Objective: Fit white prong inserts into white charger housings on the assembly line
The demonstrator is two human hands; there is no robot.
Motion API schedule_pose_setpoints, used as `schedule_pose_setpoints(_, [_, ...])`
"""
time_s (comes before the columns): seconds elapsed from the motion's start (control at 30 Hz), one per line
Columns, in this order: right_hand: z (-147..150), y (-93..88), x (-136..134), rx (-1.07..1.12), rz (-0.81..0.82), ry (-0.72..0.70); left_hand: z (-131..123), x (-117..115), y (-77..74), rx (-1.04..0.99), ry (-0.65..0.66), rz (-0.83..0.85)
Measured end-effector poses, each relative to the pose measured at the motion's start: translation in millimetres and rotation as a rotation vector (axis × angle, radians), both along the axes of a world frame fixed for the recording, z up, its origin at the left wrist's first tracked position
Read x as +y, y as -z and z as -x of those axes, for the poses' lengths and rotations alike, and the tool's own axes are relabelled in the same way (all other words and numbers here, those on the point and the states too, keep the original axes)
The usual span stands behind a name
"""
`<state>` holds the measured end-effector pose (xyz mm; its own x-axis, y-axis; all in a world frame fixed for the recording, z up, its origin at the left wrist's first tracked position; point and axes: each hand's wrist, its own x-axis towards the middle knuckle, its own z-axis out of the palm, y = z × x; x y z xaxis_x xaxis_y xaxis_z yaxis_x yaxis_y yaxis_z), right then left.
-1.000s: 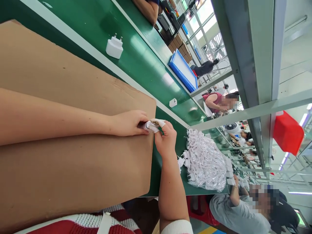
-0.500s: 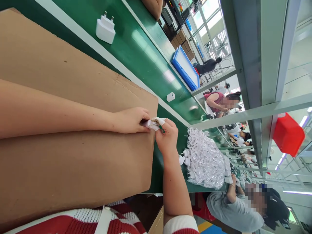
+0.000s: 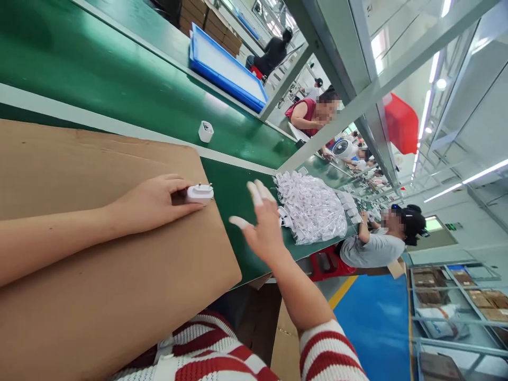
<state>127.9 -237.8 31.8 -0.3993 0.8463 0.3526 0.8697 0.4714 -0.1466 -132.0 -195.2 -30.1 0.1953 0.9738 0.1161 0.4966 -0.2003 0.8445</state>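
My left hand (image 3: 159, 203) rests on the brown cardboard (image 3: 119, 296), its thumb and fingers closed on a white plug adapter (image 3: 199, 194) whose pins point away from the palm. To the right, my right hand (image 3: 264, 225) is raised over the green bench with fingers apart and nothing in it; white covers sit on its fingertips. Just beyond that hand lies a heap of white plug parts (image 3: 311, 206) in clear plastic. A small white adapter (image 3: 206, 132) stands by itself on the green conveyor surface (image 3: 151, 106).
A blue-rimmed tray (image 3: 228, 69) lies on the far side of the line. A metal frame (image 3: 329, 129) slants overhead, with a red bin (image 3: 400, 124) on it. A co-worker in grey (image 3: 373, 248) sits at the bench on the right, beside a red stool (image 3: 327, 264).
My right hand has let go and moved away from the left, its fingers now spread. The plug adapter stays in my left hand, now plainly visible. My view has swung to the right.
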Motion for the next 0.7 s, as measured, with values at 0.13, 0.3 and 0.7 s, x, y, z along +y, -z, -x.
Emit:
schedule_pose_setpoints(0.13, [-71.7,31.9,-38.0,-0.064,-0.02,0.32,-0.9,-5.3,-7.7,-0.12,0.014,0.006])
schedule_pose_setpoints(0.3, [-79.5,79.6,-20.3,0.06,0.016,0.287,-0.8,-3.6,-13.0,-0.096,0.058,0.02])
schedule_pose_setpoints(0.7, [44.3,-7.1,56.6,0.425,0.221,-0.307,1.3,-12.8,-11.1,-0.182,0.173,-0.053])
